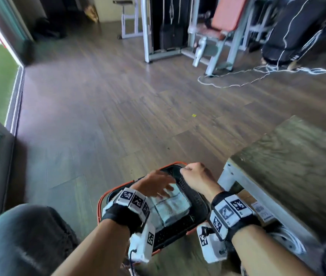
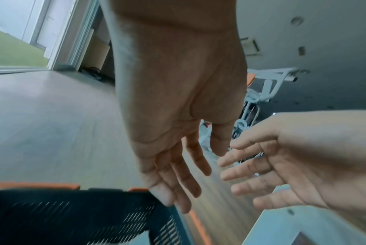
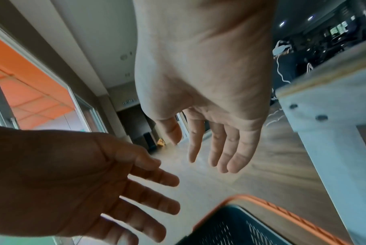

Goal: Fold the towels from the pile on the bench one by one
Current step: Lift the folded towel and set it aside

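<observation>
Head view: left hand [image 1: 156, 183] and right hand [image 1: 196, 176] hover over the black basket [image 1: 199, 204] (folded towels [image 1: 172, 210] inside), fingers apart, holding nothing.

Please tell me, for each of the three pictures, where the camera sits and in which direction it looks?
Head: worn on the head, looking forward and down at the basket with folded towels on the floor; both forearms, left hand and right hand show.
Left wrist: sits under the left wrist, looking along the open palm to the fingers; the right hand enters from the right.
Right wrist: under the right wrist, looking along its palm; the left hand enters from the left.
Shared: both wrist views show both hands and the basket's orange rim.
</observation>
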Available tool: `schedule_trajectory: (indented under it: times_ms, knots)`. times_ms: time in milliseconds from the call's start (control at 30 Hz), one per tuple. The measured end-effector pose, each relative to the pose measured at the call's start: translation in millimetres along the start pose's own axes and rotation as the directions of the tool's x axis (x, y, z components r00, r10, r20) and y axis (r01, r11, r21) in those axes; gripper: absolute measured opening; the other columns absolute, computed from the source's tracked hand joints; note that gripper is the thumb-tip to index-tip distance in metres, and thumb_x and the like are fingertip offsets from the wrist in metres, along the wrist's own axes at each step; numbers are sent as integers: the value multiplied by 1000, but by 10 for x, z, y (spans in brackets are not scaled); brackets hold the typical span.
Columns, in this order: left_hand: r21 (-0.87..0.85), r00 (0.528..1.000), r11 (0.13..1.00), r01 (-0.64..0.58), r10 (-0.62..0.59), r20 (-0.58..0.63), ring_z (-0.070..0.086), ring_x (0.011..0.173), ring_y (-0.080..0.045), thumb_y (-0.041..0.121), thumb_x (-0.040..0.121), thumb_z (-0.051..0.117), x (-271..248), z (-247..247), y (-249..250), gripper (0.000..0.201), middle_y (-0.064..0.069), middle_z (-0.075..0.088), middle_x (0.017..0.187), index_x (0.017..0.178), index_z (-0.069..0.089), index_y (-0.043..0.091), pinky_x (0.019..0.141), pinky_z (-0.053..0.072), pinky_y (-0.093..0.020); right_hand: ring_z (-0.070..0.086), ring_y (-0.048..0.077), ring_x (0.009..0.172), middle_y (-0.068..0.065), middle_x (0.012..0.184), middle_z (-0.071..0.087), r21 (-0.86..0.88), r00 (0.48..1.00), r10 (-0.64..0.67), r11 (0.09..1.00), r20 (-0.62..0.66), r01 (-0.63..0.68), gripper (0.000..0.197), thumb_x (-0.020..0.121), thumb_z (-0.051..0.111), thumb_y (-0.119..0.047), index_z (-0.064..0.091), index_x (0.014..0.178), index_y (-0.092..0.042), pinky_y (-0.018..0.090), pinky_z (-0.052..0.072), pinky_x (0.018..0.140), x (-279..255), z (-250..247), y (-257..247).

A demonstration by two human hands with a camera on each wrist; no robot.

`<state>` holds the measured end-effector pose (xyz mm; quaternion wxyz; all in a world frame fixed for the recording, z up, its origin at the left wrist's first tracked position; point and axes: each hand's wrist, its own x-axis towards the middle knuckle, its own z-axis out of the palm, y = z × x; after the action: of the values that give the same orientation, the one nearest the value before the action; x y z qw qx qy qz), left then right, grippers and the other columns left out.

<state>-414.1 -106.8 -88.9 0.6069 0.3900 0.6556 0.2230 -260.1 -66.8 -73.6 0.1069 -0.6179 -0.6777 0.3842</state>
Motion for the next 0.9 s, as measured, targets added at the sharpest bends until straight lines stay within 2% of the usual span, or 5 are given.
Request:
schedule_trajectory:
  times_ms: [100,233,400,533,900]
  knots:
    - [91,988,989,-118,126,-89,64,70,-24,21,98,55,-385,56,313,24,-15,71,98,110,66,4,56,50,-27,49,23,63,4,65,55,52,996,-39,998,-85,44,30,88,54,-27,63,69,-6,27,33,54,-272,-295,-151]
    - [104,971,975,-198,209,-116,64,66,-25,21,98,55,-825,155,663,17,-11,72,89,97,68,10,56,49,-27,66,31,75,12,88,74,96,978,-86,990,-192,106,31,85,53,-29,70,88,-3,26,38,57,-611,-676,-272]
    - [168,943,944,-282,306,-135,60,57,-24,18,96,54,-1135,455,1049,15,-7,67,80,94,66,9,55,43,-27,67,28,80,7,80,71,136,955,-87,982,-285,130,31,87,53,-33,71,86,-8,28,43,62,-979,-1178,-236]
    - [215,920,910,-355,381,-95,59,61,-25,18,94,54,-1272,762,1296,19,-5,67,79,100,67,6,55,41,-25,69,30,88,11,89,74,171,933,-61,977,-354,128,35,84,52,-36,71,86,-7,41,58,83,-1231,-1481,-77]
    - [326,869,805,-496,456,194,53,41,-19,13,86,58,-1118,1911,1611,15,-4,65,57,76,66,6,44,42,-21,63,25,81,9,87,69,198,830,176,977,-529,-81,35,95,52,-37,69,92,-7,28,41,65,-2056,-1965,714]
